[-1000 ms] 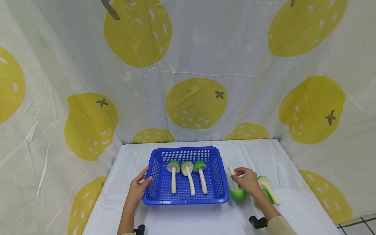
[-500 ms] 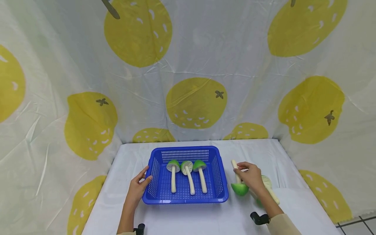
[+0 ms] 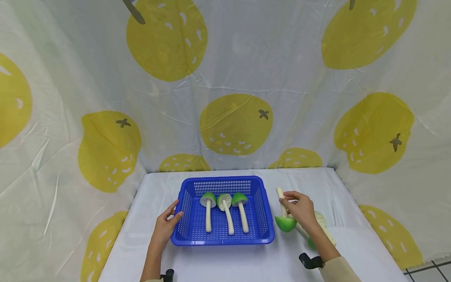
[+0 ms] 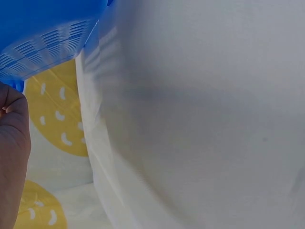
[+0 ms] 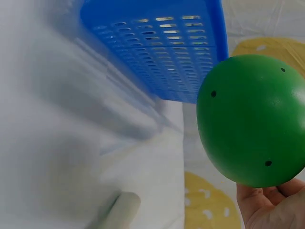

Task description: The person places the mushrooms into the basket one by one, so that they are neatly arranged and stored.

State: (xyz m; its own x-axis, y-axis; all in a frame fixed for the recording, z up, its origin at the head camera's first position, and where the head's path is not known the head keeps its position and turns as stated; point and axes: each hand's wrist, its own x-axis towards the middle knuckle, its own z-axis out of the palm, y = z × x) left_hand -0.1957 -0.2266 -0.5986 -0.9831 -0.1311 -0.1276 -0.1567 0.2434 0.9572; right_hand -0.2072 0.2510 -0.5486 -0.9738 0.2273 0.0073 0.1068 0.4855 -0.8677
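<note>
Left hand [image 3: 165, 224] comes first: its grip is narrow, thumb over the left rim of the blue basket [image 3: 222, 242], fingers against the outer wall. The basket rests on the white surface [image 3: 229, 264]; an uneven tug from that side might make it skid or tip. Inside lie the left mushroom [image 3: 208, 215], middle mushroom [image 3: 227, 217] and right mushroom [image 3: 242, 215], side by side, green caps at the far end and pale stems toward the person. A jolt to the basket could roll them into each other.

Just outside the right wall, the held mushroom [image 3: 285, 224] hangs cap down, its stem up and slightly tilted. The right hand [image 3: 300, 208] pinches that stem between thumb and fingers, so this grip is narrow too. With the bulky cap below the pinch, the smooth-looking stem might swivel or slip if the squeeze loosens, and the cap could snag the rim if carried sideways too low. Partly hidden by the right forearm, a near mushroom [image 3: 311, 244] and a far mushroom [image 3: 320, 219] lie on the surface; whether they touch I cannot tell. A dropping wrist could nudge them.
</note>
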